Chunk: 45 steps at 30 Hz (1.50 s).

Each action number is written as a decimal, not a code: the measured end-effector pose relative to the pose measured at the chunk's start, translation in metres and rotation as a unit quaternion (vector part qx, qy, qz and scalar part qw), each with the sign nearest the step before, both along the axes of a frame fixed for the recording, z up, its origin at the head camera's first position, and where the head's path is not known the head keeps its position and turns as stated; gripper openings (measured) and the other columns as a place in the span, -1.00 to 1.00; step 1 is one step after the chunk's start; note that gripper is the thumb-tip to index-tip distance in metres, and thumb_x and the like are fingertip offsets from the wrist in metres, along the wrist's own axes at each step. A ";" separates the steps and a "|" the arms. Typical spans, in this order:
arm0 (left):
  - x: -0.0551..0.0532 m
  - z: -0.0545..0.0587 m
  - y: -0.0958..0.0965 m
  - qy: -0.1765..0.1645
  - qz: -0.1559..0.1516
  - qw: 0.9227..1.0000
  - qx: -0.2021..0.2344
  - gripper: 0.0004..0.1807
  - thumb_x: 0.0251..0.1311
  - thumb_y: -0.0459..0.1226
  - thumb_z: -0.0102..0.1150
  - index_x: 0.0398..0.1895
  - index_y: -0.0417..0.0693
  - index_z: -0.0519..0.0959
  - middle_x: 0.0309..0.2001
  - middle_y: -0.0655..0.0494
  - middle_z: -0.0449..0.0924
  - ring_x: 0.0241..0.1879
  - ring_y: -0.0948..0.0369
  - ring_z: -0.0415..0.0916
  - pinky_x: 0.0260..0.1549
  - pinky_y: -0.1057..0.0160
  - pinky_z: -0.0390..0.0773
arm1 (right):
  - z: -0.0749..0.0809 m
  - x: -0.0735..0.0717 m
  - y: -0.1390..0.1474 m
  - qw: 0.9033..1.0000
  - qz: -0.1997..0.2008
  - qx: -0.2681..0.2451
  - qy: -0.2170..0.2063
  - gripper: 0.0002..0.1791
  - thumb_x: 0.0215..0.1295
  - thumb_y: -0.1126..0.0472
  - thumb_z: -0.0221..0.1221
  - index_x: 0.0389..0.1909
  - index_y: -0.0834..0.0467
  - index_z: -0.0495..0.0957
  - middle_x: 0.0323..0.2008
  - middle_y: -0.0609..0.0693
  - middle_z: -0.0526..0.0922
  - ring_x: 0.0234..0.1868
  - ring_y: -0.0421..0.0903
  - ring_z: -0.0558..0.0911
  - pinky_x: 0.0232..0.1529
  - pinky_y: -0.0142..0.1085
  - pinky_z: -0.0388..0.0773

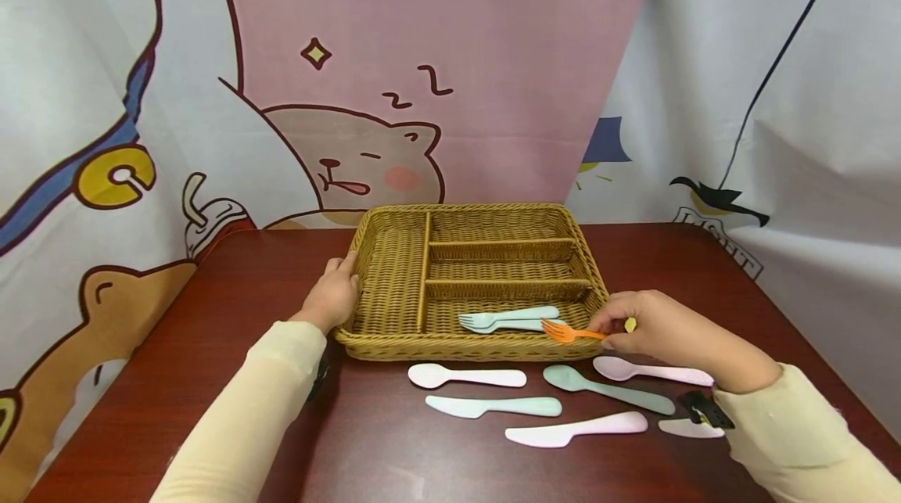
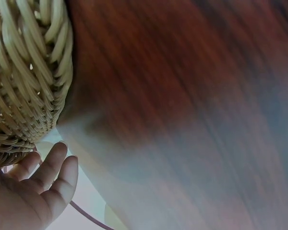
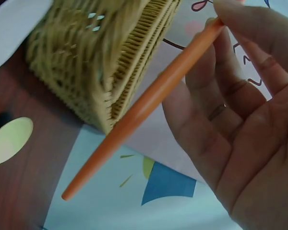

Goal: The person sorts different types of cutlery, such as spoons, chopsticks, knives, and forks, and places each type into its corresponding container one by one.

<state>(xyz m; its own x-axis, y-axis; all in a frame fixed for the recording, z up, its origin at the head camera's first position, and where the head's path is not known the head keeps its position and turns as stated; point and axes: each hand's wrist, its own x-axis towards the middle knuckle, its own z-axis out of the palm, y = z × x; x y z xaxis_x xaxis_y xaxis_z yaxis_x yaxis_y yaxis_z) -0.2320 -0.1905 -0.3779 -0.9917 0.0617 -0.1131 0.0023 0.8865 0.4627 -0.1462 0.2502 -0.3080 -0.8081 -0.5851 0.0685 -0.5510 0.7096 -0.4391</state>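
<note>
My right hand (image 1: 651,323) pinches an orange fork (image 1: 561,331) between thumb and fingers at the basket's front right corner. The fork's tines point left over the front compartment; its handle (image 3: 144,105) slants across the right wrist view. Two pale blue forks (image 1: 508,325) lie in that compartment. At the left side of the wicker basket (image 1: 450,348), my left hand (image 1: 334,292) rests against the wall and rim. Its fingers (image 2: 53,167) look loosely extended in the left wrist view, beside the wicker.
In front of the basket lie a white spoon (image 1: 467,376), a green spoon (image 1: 612,391), a pink spoon (image 1: 651,371), a mint knife (image 1: 493,407) and a pink knife (image 1: 577,430). Another pale utensil (image 1: 691,429) is partly hidden by the right wrist. A printed curtain (image 1: 493,96) hangs behind the table.
</note>
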 end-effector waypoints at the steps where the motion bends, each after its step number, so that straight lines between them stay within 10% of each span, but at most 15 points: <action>1: 0.000 0.000 0.000 0.001 -0.001 1.000 -0.002 -0.40 0.54 -0.23 -0.40 0.56 -0.12 -0.18 0.43 -0.29 -0.08 0.30 -0.23 0.21 0.20 -0.17 0.31 | 0.002 -0.002 -0.003 1.000 -0.004 0.004 0.001 -0.75 0.03 0.39 0.36 -0.36 -0.05 0.71 -0.36 -0.28 0.59 -0.36 -0.34 0.48 -0.38 -0.36 0.49; 22: 0.000 -0.001 0.000 -0.001 0.010 1.000 0.005 -0.40 0.54 -0.23 -0.40 0.56 -0.08 -0.18 0.44 -0.25 -0.09 0.31 -0.22 0.19 0.20 -0.18 0.30 | 0.023 -0.045 -0.057 1.000 0.019 0.018 -0.012 -0.81 0.12 0.42 0.30 -0.32 0.08 0.73 -0.38 -0.13 0.63 -0.40 -0.23 0.51 -0.37 -0.29 0.51; 45: -0.002 -0.002 0.000 -0.006 0.005 1.000 0.004 -0.40 0.55 -0.21 -0.41 0.56 -0.06 -0.20 0.45 -0.25 -0.11 0.30 -0.22 0.22 0.17 -0.17 0.34 | -0.003 -0.075 -0.100 0.998 0.024 0.008 -0.059 -0.81 0.16 0.43 0.29 -0.24 0.15 0.72 -0.39 -0.04 0.64 -0.40 -0.19 0.50 -0.31 -0.26 0.51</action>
<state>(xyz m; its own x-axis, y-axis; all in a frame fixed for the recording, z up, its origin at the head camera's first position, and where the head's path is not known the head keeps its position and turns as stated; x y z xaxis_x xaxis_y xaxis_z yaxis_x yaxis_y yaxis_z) -0.2335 -0.1908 -0.3799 -0.9907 0.0529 -0.1252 -0.0123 0.8825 0.4701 -0.2212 0.1505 -0.3107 -0.7813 -0.6231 -0.0355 -0.5289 0.6912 -0.4925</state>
